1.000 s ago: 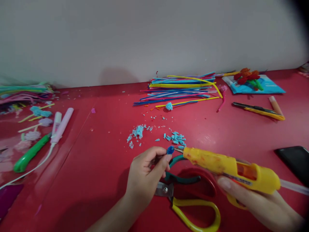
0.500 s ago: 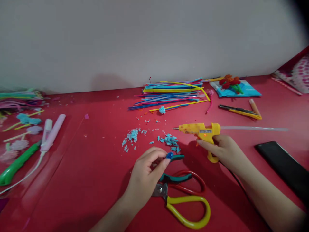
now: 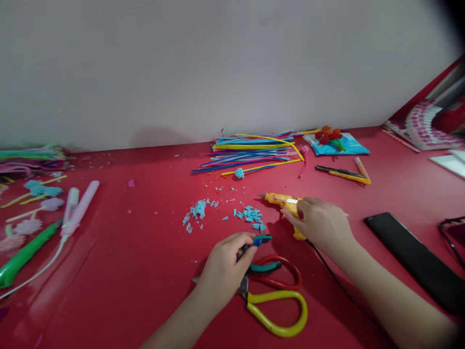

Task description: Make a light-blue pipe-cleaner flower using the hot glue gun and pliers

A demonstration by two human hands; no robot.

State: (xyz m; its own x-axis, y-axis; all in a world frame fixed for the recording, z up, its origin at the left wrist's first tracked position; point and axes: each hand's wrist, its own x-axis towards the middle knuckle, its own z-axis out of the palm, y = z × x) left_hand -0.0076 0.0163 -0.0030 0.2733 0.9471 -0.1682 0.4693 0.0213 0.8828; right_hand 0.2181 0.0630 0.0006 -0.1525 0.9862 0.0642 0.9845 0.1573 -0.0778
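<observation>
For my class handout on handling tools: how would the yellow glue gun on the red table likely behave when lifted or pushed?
The glue gun looks like rigid plastic, so probably stiff. Its black cord trails off and may drag. It seems to lie on its side under the right hand, so it would probably slide rather than roll.

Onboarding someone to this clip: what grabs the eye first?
The right hand rests on a yellow glue gun at centre of the red table, its nozzle toward scattered light-blue scraps. Just in front, the left hand pinches a small blue piece above yellow-handled scissors. A bright bundle of pipe cleaners lies against the back wall.
</observation>
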